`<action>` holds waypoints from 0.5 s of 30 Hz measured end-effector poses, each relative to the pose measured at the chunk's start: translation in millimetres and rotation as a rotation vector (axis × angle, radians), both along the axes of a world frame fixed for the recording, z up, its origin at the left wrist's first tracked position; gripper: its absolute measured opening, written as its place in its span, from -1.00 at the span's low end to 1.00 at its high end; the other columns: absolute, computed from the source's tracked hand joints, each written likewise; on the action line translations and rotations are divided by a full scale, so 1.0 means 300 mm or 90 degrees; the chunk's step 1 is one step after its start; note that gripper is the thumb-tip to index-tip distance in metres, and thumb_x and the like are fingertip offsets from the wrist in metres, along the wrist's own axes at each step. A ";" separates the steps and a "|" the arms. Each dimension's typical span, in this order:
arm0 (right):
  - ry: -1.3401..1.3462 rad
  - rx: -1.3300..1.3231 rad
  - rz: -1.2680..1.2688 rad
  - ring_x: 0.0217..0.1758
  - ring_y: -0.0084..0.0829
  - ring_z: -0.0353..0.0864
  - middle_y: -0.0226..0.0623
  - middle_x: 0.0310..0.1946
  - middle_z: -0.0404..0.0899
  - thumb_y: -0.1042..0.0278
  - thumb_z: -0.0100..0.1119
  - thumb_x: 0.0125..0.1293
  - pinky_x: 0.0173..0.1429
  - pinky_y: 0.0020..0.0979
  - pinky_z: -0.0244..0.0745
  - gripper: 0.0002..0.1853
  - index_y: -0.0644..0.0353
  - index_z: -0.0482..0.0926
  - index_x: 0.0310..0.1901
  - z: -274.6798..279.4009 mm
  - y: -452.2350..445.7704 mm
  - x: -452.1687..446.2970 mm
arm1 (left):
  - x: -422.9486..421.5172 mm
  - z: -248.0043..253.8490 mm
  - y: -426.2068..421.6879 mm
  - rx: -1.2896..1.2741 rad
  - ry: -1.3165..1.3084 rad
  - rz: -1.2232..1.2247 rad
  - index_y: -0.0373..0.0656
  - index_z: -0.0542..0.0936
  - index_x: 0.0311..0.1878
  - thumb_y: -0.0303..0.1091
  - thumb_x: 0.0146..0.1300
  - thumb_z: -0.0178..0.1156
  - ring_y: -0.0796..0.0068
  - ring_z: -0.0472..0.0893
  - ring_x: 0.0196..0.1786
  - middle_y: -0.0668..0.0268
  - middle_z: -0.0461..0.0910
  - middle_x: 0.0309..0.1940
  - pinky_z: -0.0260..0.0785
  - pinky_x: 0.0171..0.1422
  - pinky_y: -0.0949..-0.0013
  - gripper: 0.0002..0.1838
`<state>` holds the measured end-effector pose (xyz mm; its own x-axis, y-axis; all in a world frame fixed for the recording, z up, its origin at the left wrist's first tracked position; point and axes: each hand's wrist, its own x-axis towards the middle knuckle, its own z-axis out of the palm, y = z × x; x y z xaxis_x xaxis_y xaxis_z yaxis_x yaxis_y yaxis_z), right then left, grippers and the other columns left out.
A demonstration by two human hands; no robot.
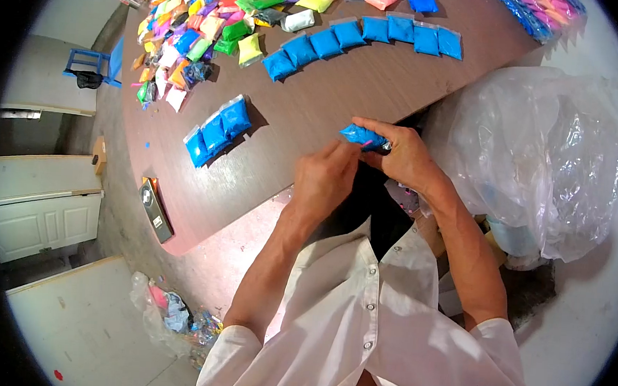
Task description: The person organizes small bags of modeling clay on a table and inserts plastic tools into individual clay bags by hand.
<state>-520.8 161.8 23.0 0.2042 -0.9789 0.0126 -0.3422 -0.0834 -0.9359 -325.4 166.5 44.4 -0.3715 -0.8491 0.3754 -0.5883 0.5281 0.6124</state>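
My right hand (405,155) grips a small blue packet (360,135) in clear film, with a bit of pink showing on it. At the packet's near end, the fingers of my left hand (325,178) are pinched together, covering part of it. Both hands are just off the table's near edge, in front of my body. To their left, three blue packets (214,132) lie side by side, overlapping. Farther back, several more blue packets (326,44) form a curved row.
A heap of mixed-colour packets (209,28) covers the brown table's (285,121) far left. A dark flat box (155,210) lies near the left corner. On the right stands a large clear plastic bag (530,157). Pink and blue packets (546,11) lie at the far right.
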 end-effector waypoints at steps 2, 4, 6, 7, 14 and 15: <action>0.039 -0.006 -0.012 0.22 -0.39 0.76 -0.11 0.22 0.76 0.63 0.51 0.18 0.31 -0.36 0.60 -0.33 0.15 0.63 0.38 -0.014 0.007 0.002 | 0.005 -0.013 -0.002 0.015 0.026 0.016 -0.18 0.76 -0.11 -0.55 0.31 0.38 0.12 0.76 -0.37 0.11 0.73 -0.32 0.59 -0.29 0.22 -0.88; 0.034 0.007 -0.013 0.22 -0.38 0.76 -0.11 0.22 0.76 0.63 0.50 0.18 0.31 -0.36 0.60 -0.33 0.14 0.63 0.38 -0.004 0.012 0.000 | 0.009 -0.030 -0.020 0.013 0.018 0.045 -0.17 0.76 -0.12 -0.56 0.30 0.38 0.12 0.77 -0.34 0.11 0.74 -0.30 0.60 -0.26 0.22 -0.87; 0.027 0.012 -0.010 0.22 -0.38 0.76 -0.11 0.23 0.75 0.63 0.50 0.17 0.32 -0.36 0.60 -0.33 0.13 0.63 0.38 0.008 0.003 0.002 | 0.007 -0.033 -0.001 0.002 -0.013 0.012 -0.18 0.76 -0.11 -0.57 0.30 0.38 0.13 0.77 -0.33 0.11 0.75 -0.28 0.60 -0.25 0.23 -0.87; 0.030 0.007 -0.010 0.22 -0.39 0.76 -0.11 0.23 0.75 0.64 0.49 0.17 0.32 -0.36 0.60 -0.33 0.13 0.63 0.38 0.008 0.003 0.002 | 0.008 -0.033 0.012 -0.005 -0.046 -0.024 -0.18 0.76 -0.11 -0.57 0.30 0.39 0.15 0.78 -0.32 0.11 0.76 -0.26 0.61 -0.24 0.24 -0.87; 0.044 0.018 0.004 0.30 -0.02 0.72 0.01 0.23 0.71 0.46 0.50 0.23 0.37 -0.20 0.59 -0.37 0.04 0.64 0.38 0.018 0.007 -0.002 | 0.025 -0.026 -0.018 0.018 0.026 0.052 -0.23 0.73 -0.14 -0.56 0.35 0.39 0.12 0.78 -0.32 0.09 0.75 -0.28 0.61 -0.24 0.26 -0.93; 0.044 0.017 0.005 0.30 -0.02 0.72 0.01 0.23 0.71 0.46 0.50 0.23 0.37 -0.20 0.59 -0.37 0.04 0.64 0.38 0.016 0.001 -0.002 | 0.027 -0.031 -0.016 0.017 0.026 0.054 -0.23 0.73 -0.14 -0.56 0.35 0.39 0.12 0.78 -0.32 0.09 0.75 -0.28 0.61 -0.24 0.26 -0.93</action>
<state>-521.5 162.0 27.7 0.2121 -0.9769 -0.0277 -0.4053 -0.0621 -0.9121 -317.5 161.7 35.1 -0.2833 -0.8864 0.3662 -0.6043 0.4615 0.6495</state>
